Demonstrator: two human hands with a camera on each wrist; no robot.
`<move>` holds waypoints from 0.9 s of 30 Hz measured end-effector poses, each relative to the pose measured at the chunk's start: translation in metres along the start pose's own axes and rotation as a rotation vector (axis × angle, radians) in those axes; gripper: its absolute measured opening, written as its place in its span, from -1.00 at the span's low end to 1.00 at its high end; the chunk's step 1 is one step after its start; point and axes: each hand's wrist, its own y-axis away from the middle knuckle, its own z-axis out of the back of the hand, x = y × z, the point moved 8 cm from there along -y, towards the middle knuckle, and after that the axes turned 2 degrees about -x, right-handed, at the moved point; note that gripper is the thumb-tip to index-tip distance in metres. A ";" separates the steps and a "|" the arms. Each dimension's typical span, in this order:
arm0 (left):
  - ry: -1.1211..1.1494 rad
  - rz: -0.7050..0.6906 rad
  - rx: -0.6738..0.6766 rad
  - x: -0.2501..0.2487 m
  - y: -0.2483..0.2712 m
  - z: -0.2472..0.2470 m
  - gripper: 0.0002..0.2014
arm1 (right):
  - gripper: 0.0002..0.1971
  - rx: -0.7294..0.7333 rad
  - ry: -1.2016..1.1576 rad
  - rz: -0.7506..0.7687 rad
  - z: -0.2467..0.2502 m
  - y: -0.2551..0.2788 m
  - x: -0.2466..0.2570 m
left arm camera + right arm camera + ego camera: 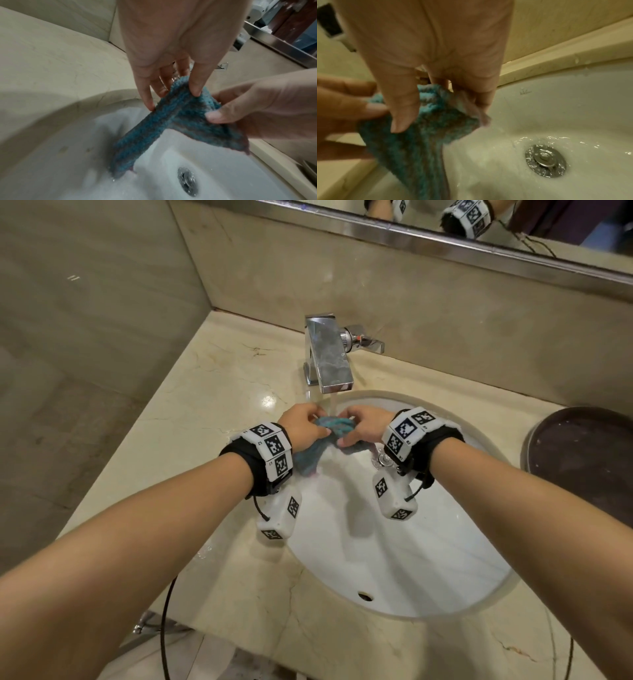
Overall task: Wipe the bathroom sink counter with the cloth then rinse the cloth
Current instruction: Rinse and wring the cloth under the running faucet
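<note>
rinsing under way, by the look of it: blue cloth (334, 428) bunched between both hands, directly beneath the running faucet (329, 359), over the back part of the sink (428, 542).

left hand (301, 424) pinching the cloth's near-left part, thumb (194, 83) pressed against the fabric and fingers (145, 93) curled behind it. right hand (364, 422) gripping the other end, thumb (402, 108) clamped over the top fold and fingers (481, 97) tucked under. both closed on the fabric, neither slack.

held span lying roughly left to right between the two hands, stream landing about midway on it. a loose tail hanging down from the left hand's side toward the basin wall, its tip close to the white surface; touching or not, cannot tell. drain (545, 161) below and to the right of the cloth, water swirling round it.

hands about equally near the cloth, so either can lead. likely next: rubbing or twisting the span along that left-right axis, keeping it centred under the stream. hanging tail sitting left of the water, probably needing to be gathered in.

marble desk (205, 378) wet and glossy round the bowl. dark round tray (582, 460) at far right, well apart from the hands.
</note>
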 end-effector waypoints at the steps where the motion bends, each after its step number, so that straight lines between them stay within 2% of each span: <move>1: 0.026 -0.004 -0.013 -0.002 0.001 0.001 -0.72 | -0.67 0.009 -0.014 -0.016 -0.001 0.000 -0.003; 3: 0.074 -0.022 -0.027 -0.006 0.001 0.003 -0.72 | -0.72 -0.004 -0.066 -0.046 -0.001 0.003 -0.009; 6: 0.074 -0.031 -0.036 -0.008 0.001 0.006 -0.73 | -0.69 -0.179 -0.033 -0.066 0.016 0.000 -0.016; 8: 0.078 -0.020 -0.044 -0.006 -0.001 0.007 -0.72 | -0.74 -0.240 -0.095 -0.078 0.023 0.001 -0.017; 12: 0.120 0.036 -0.070 0.000 -0.001 0.009 -0.72 | -0.73 -0.297 -0.280 -0.004 0.033 0.003 -0.008; 15: 0.101 0.032 -0.122 0.002 -0.003 0.014 -0.68 | -0.70 -0.261 -0.351 0.015 0.028 0.003 0.003; 17: 0.154 0.057 -0.159 0.004 -0.003 0.017 -0.76 | -0.68 -0.245 -0.393 0.035 0.024 0.003 0.007; 19: 0.276 0.095 -0.113 0.002 0.000 0.012 -0.83 | -0.73 -0.221 -0.430 0.069 0.020 0.006 0.013; 21: 0.349 0.121 -0.055 -0.002 0.003 0.004 -0.70 | -0.80 -0.182 -0.444 0.102 0.016 0.009 0.019; 27: 0.475 0.191 -0.003 0.000 0.005 -0.006 -0.74 | -0.74 0.011 -0.338 0.067 -0.002 0.014 0.022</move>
